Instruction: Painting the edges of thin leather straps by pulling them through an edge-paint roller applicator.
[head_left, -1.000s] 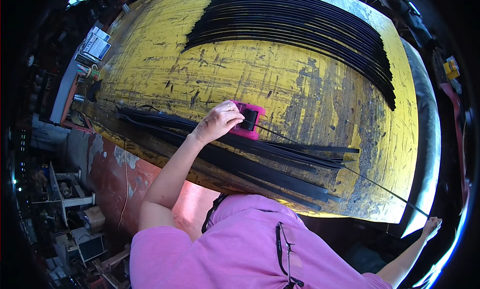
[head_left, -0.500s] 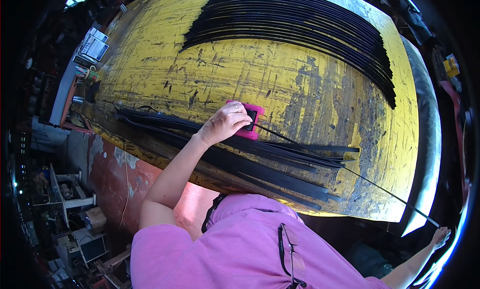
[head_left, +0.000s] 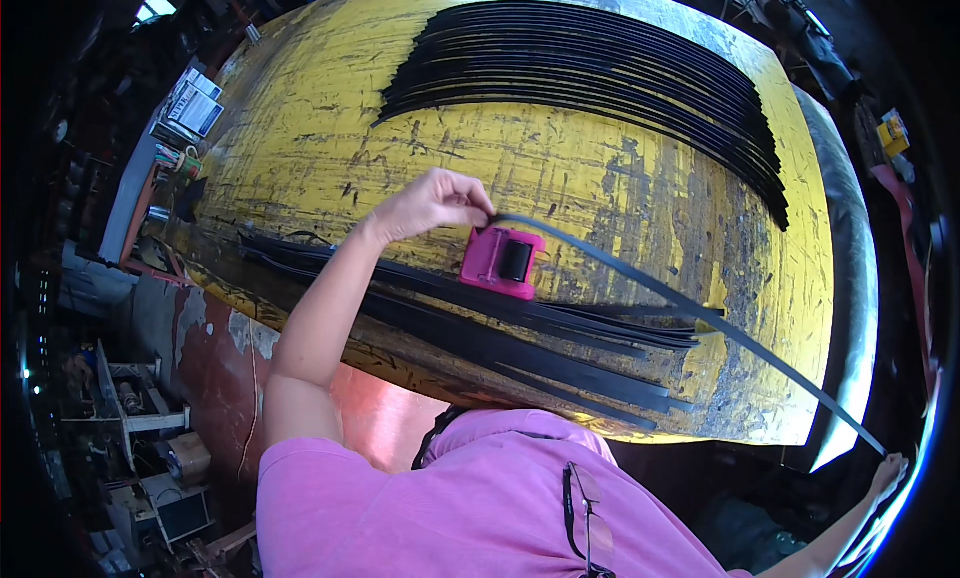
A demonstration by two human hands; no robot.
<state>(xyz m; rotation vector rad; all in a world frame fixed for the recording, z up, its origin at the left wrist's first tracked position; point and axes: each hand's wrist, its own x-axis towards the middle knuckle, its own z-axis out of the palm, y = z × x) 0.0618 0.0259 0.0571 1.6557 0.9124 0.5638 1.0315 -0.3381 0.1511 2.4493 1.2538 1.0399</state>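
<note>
My left hand (head_left: 440, 200) is closed on one end of a long dark strip (head_left: 689, 304), raised just above and left of a pink device with a black roller (head_left: 500, 261). The strip runs diagonally to my right hand (head_left: 887, 473), closed on it at the far lower right. A loose bundle of black strips (head_left: 520, 355) lies along the near side of the scratched yellow table (head_left: 300, 108). A neat row of many black strips (head_left: 590, 68) lies side by side at the back.
Papers or boxes (head_left: 195, 103) and small items sit on a ledge at the left. A long roll (head_left: 850, 238) lies along the table's right side. A cluttered shelf (head_left: 145, 408) stands at lower left, beside a peeling red and white surface (head_left: 220, 368).
My left hand has lifted off the pink device and moved up and left with the strip, which now stretches higher, clear of the roller. My right hand has moved slightly outward.
</note>
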